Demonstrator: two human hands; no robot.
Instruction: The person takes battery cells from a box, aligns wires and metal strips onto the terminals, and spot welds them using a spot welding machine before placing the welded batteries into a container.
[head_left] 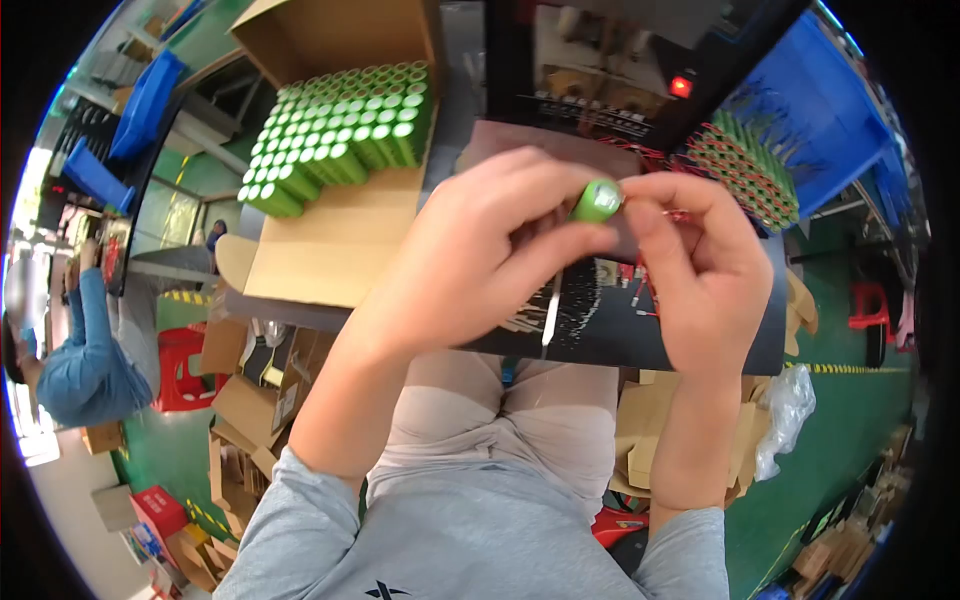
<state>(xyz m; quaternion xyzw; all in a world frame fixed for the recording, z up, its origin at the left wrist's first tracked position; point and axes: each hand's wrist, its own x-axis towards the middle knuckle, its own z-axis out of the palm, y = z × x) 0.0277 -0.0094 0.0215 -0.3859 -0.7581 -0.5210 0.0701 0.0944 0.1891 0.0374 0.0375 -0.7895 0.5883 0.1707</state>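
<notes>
Between the fingers and thumb of my left hand [470, 240] is a green cylindrical battery cell [597, 201], its pale end turned toward my right hand. My right hand [705, 270] is closed in a pinch at that end of the cell, with a thin red wire [678, 215] showing by its fingers. The exact contact between wire and cell is too small to make out. Below the hands, a bundle of thin black wires [578, 305] lies on the dark work surface [660, 345], beside a white stick-like piece [551, 312].
An open cardboard box [335, 240] at the left holds many green cells. A black machine [610, 60] with a red light stands ahead. At right, a blue bin [835, 110] holds wired cells [745, 170]. A person in blue [90, 370] sits far left.
</notes>
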